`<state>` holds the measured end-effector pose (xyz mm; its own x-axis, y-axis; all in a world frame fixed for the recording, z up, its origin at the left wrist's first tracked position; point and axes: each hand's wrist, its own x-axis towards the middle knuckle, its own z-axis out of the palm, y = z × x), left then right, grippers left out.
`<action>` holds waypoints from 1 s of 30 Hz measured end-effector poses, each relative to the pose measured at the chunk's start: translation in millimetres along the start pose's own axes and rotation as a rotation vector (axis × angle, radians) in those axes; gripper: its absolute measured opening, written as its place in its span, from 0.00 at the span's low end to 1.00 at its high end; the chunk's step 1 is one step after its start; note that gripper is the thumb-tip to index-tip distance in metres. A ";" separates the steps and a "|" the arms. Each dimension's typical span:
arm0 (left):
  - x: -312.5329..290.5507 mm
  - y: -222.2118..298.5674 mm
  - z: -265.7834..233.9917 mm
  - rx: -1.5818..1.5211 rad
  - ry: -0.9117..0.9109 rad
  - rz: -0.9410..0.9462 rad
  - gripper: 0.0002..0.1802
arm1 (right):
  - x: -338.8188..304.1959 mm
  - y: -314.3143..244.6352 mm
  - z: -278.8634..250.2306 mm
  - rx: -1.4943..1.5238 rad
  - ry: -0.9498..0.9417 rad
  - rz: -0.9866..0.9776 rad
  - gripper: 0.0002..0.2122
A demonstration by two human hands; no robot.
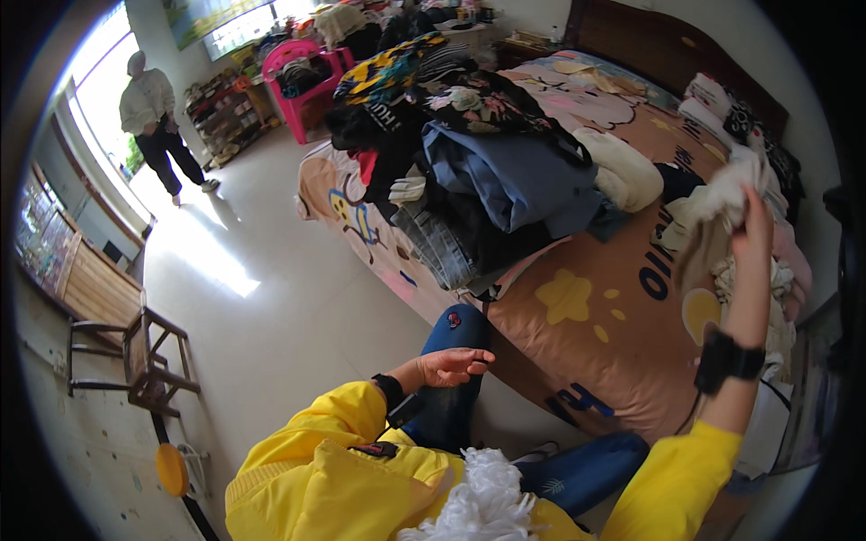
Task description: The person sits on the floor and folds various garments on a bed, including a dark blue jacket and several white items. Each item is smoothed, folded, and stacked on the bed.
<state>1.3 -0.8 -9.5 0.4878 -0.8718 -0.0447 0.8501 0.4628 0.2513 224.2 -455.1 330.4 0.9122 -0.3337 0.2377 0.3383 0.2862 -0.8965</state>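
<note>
Left grip [451, 368] hovers by a denim-clad knee [454, 326], fingers loosely apart, and the right grip [755, 221] is clamped on a pale cloth [722, 197], up over the right side of the bed [622, 298]! Clothes [505, 176] pile high mid-bed; beyond, a pink chair [293, 108], and a person [149, 104] stands far left.

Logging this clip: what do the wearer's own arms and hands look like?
The left sleeve and right sleeve are plain yellow. The left hand and right hand are ungloved. A black band circles the left wrist; a boxy black unit with a thin dark cable sits on the right forearm.
</note>
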 end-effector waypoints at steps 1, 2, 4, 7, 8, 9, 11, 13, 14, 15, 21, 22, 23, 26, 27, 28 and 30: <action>-0.6 -0.9 1.4 0.026 0.041 0.014 0.23 | -2.2 -12.9 37.6 -0.110 -0.060 -0.139 0.18; -1.4 -1.4 2.8 0.029 0.057 0.025 0.23 | -11.5 -25.0 71.0 -0.168 -0.199 -0.265 0.15; -3.2 0.3 5.4 0.039 0.062 0.035 0.24 | -32.3 -40.6 145.7 -0.286 -0.339 -0.347 0.14; -5.5 1.0 6.9 0.043 0.037 0.028 0.24 | -76.9 -31.6 246.0 -0.652 -0.457 -0.513 0.14; -5.6 1.1 6.4 0.046 0.031 0.028 0.24 | -105.7 -10.3 266.7 -0.588 -0.550 -0.629 0.15; -5.7 0.9 5.6 0.048 0.025 0.029 0.24 | -116.6 3.1 298.7 -0.914 -0.679 -0.669 0.15; -4.7 0.1 3.4 0.069 0.024 0.044 0.25 | -155.7 41.5 323.9 -0.931 -0.919 -0.663 0.21; -4.7 -1.2 1.3 0.080 0.019 0.059 0.25 | -190.3 81.4 308.1 -1.077 -1.035 -0.783 0.28; -4.7 -1.6 0.6 0.083 0.013 0.064 0.25 | -199.8 94.2 297.1 -1.193 -1.025 -1.005 0.31; -4.6 -2.3 0.1 0.074 -0.002 0.059 0.25 | -202.8 103.1 293.1 -1.081 -1.010 -1.039 0.31; -1.0 -2.5 2.5 0.103 0.003 0.041 0.24 | -196.2 118.8 257.5 -0.828 -0.946 -1.081 0.30; 0.1 -2.8 3.5 0.127 -0.007 0.045 0.24 | -191.0 118.7 253.7 -0.752 -0.934 -1.046 0.29; 1.9 -3.0 4.2 0.132 -0.012 0.044 0.24 | -185.0 118.5 249.7 -0.650 -0.915 -1.048 0.28; 5.2 -3.1 5.0 0.138 -0.010 0.039 0.24 | -163.8 118.7 237.4 -0.546 -0.681 -0.980 0.21; 5.5 -3.1 5.1 0.124 -0.010 0.029 0.24 | -157.6 118.7 233.8 -0.562 -0.586 -0.870 0.20; 5.6 -3.1 4.9 0.137 -0.009 0.036 0.24 | -153.1 118.7 230.5 -0.583 -0.475 -0.717 0.20; 4.9 -3.3 4.7 0.114 -0.021 0.030 0.24 | -148.7 118.1 222.9 -0.559 -0.385 -0.431 0.22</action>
<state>-0.1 -7.4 -5.9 0.5072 -0.8617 -0.0157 0.8067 0.4682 0.3606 180.0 -171.5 272.5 0.7776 0.0502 0.6267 0.6064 -0.3230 -0.7266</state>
